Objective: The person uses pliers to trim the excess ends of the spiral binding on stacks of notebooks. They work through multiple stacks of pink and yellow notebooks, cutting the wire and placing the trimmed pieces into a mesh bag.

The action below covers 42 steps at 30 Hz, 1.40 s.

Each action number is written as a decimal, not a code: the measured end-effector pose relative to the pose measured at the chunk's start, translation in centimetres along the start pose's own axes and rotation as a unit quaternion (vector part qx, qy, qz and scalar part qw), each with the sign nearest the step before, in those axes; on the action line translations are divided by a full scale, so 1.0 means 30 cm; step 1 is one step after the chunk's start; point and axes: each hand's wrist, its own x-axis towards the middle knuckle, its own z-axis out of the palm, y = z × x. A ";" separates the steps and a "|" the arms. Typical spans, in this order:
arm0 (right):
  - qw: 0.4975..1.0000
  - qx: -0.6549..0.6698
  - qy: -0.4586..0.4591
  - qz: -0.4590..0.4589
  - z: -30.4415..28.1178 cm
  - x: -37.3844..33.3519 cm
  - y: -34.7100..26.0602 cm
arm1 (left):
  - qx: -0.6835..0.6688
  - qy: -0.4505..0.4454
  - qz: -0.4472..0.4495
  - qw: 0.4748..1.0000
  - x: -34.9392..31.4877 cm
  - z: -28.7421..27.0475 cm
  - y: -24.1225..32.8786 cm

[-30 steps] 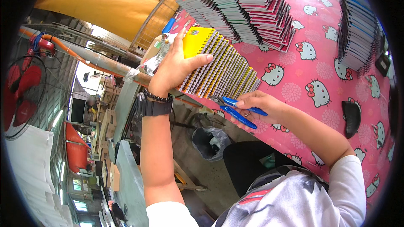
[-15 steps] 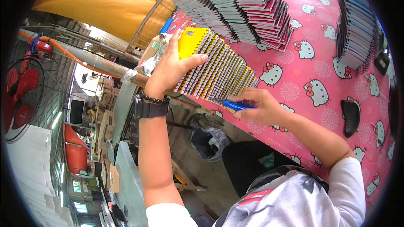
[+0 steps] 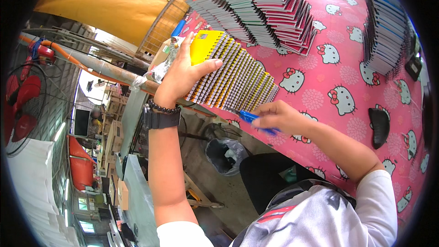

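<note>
A tall stack of yellow spiral notebooks [image 3: 238, 73] stands near the table's edge, its wire coils facing me. My left hand [image 3: 185, 71] grips the upper corner of the stack, with the thumb across the coils and the fingers along the left side. In my right hand [image 3: 279, 116] are blue-handled pliers [image 3: 249, 117]. Their tip is at the lower coils near the base of the stack; exactly what the jaws touch is too small to make out.
A pink cartoon-patterned cloth [image 3: 315, 98] covers the table. Red, green and orange notebook stacks [image 3: 279, 13] stand behind, a blue-edged stack [image 3: 386, 27] at far right. A black curved object [image 3: 379, 128] lies right. Below the edge is a lined bin [image 3: 224, 155].
My right hand has turned the pliers a little, so more of the blue handles shows. My left hand stays on the stack; the whole view has shifted slightly.
</note>
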 end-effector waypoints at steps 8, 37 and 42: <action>0.761 -0.457 0.272 -0.372 0.039 -0.011 0.033 | 0.019 0.009 0.009 1.000 -0.005 -0.004 0.015; 0.797 -0.409 0.263 -0.358 0.020 -0.012 0.096 | -0.054 -0.006 0.010 0.998 0.001 0.009 -0.013; 0.878 -0.312 0.183 -0.314 -0.040 0.017 0.098 | -0.028 0.005 0.015 0.999 0.008 0.010 -0.014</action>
